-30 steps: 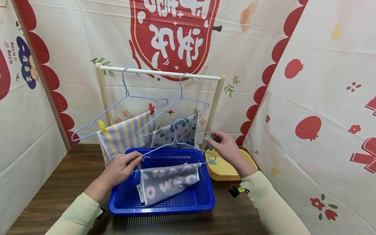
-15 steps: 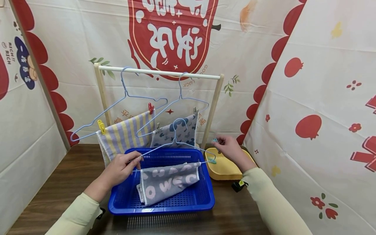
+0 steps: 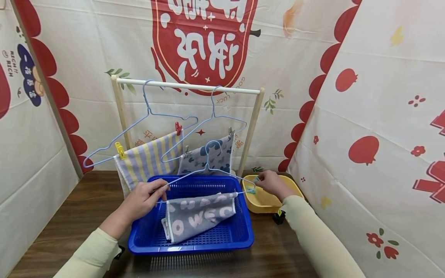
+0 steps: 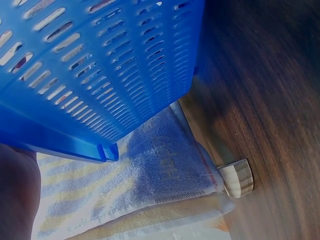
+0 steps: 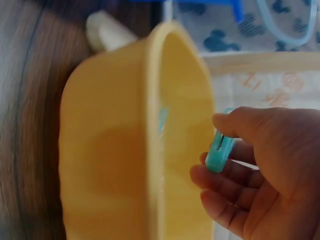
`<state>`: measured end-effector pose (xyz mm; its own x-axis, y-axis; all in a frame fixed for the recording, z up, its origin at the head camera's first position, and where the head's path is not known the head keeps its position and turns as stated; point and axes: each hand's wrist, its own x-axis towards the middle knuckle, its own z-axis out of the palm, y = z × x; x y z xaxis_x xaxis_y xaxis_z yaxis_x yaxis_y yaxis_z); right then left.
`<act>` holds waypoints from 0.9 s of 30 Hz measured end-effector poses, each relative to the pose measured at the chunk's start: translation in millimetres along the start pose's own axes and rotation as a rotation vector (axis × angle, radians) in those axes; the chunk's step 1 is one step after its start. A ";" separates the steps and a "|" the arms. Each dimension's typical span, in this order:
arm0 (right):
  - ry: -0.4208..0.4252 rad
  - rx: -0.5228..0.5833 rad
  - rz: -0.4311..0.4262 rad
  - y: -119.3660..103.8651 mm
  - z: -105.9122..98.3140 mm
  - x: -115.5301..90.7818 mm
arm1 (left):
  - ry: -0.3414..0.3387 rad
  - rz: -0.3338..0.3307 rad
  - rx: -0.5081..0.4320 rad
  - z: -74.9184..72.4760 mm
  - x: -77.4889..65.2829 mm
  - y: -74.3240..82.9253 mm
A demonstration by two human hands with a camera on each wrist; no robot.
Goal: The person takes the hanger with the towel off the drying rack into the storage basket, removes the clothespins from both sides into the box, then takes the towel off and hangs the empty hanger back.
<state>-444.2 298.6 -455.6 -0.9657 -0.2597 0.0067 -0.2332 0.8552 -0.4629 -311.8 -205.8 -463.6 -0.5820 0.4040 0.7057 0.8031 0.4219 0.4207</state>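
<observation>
My left hand (image 3: 144, 199) grips the left end of a light-blue wire hanger (image 3: 207, 168) above a blue plastic basket (image 3: 191, 249). Over the hanger's lower bar hangs a grey towel (image 3: 201, 218) with pink letters, partly inside the basket. My right hand (image 3: 272, 183) pinches a teal clothespin (image 5: 220, 152) between thumb and fingers, over the opening of a yellow bin (image 5: 105, 150). Inside the bin lies another teal piece (image 5: 163, 120), seen only in part. In the left wrist view only an edge of the left hand shows.
Behind the basket stands a rack with a white rod (image 3: 194, 85). Two more hangers hang from it, with a striped towel (image 3: 153, 156) on yellow and red clothespins and a mouse-patterned towel (image 3: 208, 156). Printed cloth (image 3: 347, 127) encloses the wooden table (image 3: 80, 208).
My right hand, holding the teal clothespin, has moved right, away from the hanger's right end, then down to the yellow bin. My left hand, hanger and grey towel stay put.
</observation>
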 end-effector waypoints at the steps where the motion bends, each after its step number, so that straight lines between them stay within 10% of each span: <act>1: -0.003 -0.023 0.001 1.5 1.4 1.2 | -0.001 -0.002 0.001 0.0 -0.1 0.0; 27: -0.072 -0.224 0.070 15.5 30.4 22.7 | -0.006 -0.008 -0.001 -0.7 0.5 0.3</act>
<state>-466.2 292.4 -489.6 -0.9715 -0.2210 -0.0851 -0.1936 0.9481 -0.2523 -311.8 -206.0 -462.7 -0.5891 0.4055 0.6989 0.7986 0.4241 0.4271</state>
